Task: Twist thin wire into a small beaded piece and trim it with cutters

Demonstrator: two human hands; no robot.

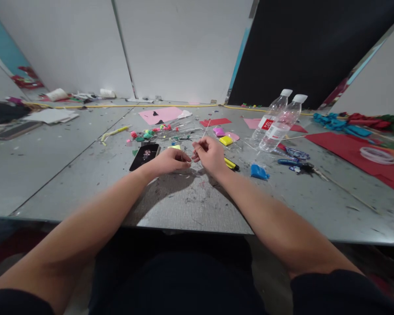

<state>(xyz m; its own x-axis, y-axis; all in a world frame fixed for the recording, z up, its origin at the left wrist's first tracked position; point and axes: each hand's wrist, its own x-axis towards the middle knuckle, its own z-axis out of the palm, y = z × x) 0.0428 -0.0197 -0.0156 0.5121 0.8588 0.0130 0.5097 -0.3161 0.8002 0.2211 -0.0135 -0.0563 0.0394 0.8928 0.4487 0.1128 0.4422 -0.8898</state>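
Observation:
My right hand (pixel 212 154) is closed in a pinch above the middle of the table, and a thin pale stick (pixel 206 128) pokes up out of its fingers. Close by, my left hand (pixel 172 160) has its thumb and fingertips pressed together. Whatever sits between them is too small to make out. A black phone (pixel 145 156) lies beside my left wrist. Partly hidden under my right hand is a yellow and black cutter knife (pixel 231 164). Yellow (pixel 226 140), magenta (pixel 218 131) and blue (pixel 259 172) clay packets lie around the right hand.
Behind the hands are several thin wires with colored balls (pixel 149 133) and pink paper (pixel 160 115). Two plastic bottles (pixel 276 131) stand on the right, with blue-handled pliers (pixel 290 162), red paper (pixel 344 151) and a clear tubing coil (pixel 377 155) beyond. The table's front edge (pixel 187 228) runs below my forearms.

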